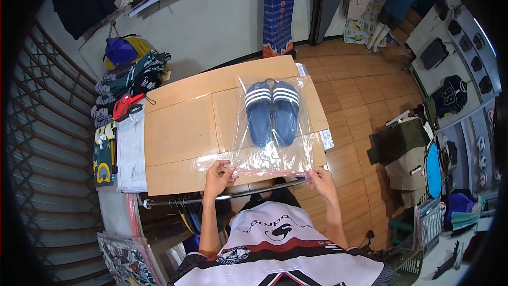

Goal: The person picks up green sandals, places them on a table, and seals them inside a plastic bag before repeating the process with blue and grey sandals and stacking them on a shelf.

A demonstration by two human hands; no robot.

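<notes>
A clear plastic bag (243, 153) lies on the cardboard (180, 127) with a pair of blue slides (272, 114) inside, their straps striped white. A red line runs along the bag's near edge. At the left end of that edge, my left hand (218, 175) pinches the plastic between thumb and fingers. The right corner of the same edge is held by my right hand (320, 179), its fingers closed on it. The edge is stretched between both hands, close to the cardboard's front side.
A red tool (127, 107) and packed white garments (131, 153) lie left of the cardboard. A metal rail (248, 193) runs below its front edge. Folded clothes (405, 153) stand at the right, beyond the tiled floor (346, 127). A folding metal gate (53, 143) is at the far left.
</notes>
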